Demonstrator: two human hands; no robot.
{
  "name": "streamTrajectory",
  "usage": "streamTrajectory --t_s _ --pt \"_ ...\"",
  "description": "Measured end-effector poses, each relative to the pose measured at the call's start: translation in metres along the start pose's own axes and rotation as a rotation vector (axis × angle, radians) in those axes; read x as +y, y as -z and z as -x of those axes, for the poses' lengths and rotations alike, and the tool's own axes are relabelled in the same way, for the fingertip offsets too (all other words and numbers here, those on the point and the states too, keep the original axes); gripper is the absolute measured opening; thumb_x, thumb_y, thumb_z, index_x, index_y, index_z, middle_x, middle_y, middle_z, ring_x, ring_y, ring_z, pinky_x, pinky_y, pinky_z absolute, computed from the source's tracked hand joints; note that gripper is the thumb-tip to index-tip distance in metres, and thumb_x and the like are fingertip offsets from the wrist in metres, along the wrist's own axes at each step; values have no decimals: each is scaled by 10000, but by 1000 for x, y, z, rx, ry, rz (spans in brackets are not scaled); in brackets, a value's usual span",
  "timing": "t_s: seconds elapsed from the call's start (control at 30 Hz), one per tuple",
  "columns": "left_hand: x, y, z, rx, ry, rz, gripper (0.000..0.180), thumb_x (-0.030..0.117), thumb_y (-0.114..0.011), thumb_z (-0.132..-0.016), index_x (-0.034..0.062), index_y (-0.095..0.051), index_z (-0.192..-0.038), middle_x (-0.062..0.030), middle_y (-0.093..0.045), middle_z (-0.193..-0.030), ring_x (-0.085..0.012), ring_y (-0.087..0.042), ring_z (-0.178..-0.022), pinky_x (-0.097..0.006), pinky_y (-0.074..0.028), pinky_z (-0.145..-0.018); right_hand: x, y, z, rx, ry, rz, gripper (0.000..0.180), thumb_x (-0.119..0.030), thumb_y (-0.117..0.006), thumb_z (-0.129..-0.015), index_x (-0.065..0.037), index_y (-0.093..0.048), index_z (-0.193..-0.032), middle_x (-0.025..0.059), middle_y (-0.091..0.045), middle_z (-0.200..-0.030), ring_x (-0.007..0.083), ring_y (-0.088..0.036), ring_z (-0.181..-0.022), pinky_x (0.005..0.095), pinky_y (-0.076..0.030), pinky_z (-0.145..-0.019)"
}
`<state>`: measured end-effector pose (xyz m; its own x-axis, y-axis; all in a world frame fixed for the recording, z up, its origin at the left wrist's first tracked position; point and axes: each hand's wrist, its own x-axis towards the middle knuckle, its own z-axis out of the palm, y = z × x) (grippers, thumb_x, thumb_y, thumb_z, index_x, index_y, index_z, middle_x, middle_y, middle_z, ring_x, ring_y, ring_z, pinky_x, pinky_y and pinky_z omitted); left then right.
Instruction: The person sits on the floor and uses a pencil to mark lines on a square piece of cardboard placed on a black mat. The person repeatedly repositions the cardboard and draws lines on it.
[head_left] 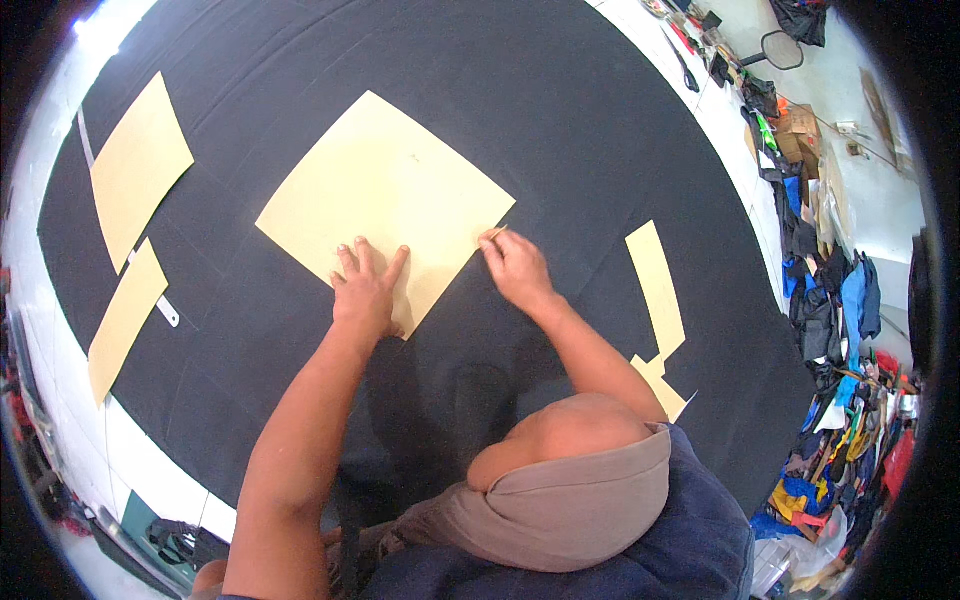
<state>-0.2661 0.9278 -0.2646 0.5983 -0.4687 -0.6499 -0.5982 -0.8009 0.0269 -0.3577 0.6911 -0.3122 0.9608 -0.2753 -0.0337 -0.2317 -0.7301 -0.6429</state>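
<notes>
A large pale-yellow paper pattern piece (400, 180) with four sides lies flat on black fabric (560, 120). My left hand (368, 285) presses on its near part, fingers spread and stretched out, holding nothing. At the sheet's right edge, my right hand (515, 265) is closed in a pinch. A thin, tan, pencil-like thing (496, 232) shows at its fingertips, touching or very near the paper's edge; too little of it is visible to tell its exact kind.
Two more yellow pattern pieces (140, 170) lie at the left, over a white ruler-like strip (168, 310). Narrow yellow pieces (657, 290) lie at the right. Scissors (682, 65) rest on the white table edge at the far right. Heaped cloth scraps (810, 490) stand beyond it.
</notes>
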Motion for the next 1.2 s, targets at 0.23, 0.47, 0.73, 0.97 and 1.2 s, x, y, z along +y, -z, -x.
streamTrajectory --t_s 0.23,0.47,0.73,0.97,1.2 --pt "1 6 2 -21 -6 -11 1384 466 -994 -600 371 -123 -1671 -328 -143 -1675 -558 -225 -1528 -615 -429 -1160 34 20 -39 158 -26 47 265 -242 -562 -1052 -5 -680 -1057 219 -727 -1052 429 -696 -985 506 -548 -843" --pt "2 4 1 -15 -11 -28 1385 485 -988 -600 361 -120 -1673 -327 -137 -1676 -561 -226 -1526 -608 -430 -1163 56 18 -53 238 -36 122 240 -218 -596 -1045 -7 -705 -1081 159 -753 -985 288 -751 -808 419 -575 -778" --pt "2 2 0 -20 -6 -6 1369 469 -989 -610 370 -129 -1671 -323 -130 -1681 -553 -220 -1531 -611 -414 -1175 52 18 -52 247 10 183 252 -224 -577 -1049 -10 -708 -1077 143 -750 -1020 290 -748 -867 418 -577 -803" --pt "-1 -1 -1 -3 -4 -13 1360 469 -985 -622 372 -125 -1672 -321 -132 -1683 -557 -220 -1530 -612 -420 -1164 20 -3 -9 97 460 407 202 -140 -553 -980 -57 -686 -1108 115 -704 -1020 293 -682 -907 440 -517 -766" --pt "-1 -3 0 -1 -9 1 1345 464 -982 -631 375 -133 -1670 -323 -138 -1682 -560 -234 -1524 -616 -423 -1159 -41 -48 60 -172 490 142 136 -91 -666 -911 -46 -690 -1038 75 -690 -908 267 -677 -805 400 -512 -742"
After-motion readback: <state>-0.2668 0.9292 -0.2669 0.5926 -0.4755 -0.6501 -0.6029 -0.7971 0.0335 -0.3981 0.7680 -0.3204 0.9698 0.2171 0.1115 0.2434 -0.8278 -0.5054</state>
